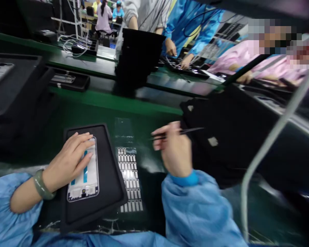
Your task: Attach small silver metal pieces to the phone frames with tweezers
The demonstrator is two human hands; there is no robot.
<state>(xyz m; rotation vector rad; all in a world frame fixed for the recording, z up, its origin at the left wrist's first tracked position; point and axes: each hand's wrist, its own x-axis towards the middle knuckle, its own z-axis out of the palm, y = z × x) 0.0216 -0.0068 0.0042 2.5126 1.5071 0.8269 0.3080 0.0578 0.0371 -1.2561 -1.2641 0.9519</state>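
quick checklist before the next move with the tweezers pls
Phone frame lying flat in the black tray: ok.
Left hand resting on the phone frame, steadying it: ok.
Tweezers held in the right hand: ok.
Sheet of small white labels lying beside the tray, within reach, many labels on it: ok.
Blue strips on the phone frame lying flat: cannot tell, the left hand covers part of them.
Anything gripped at the tweezer tips: cannot tell, blurred.
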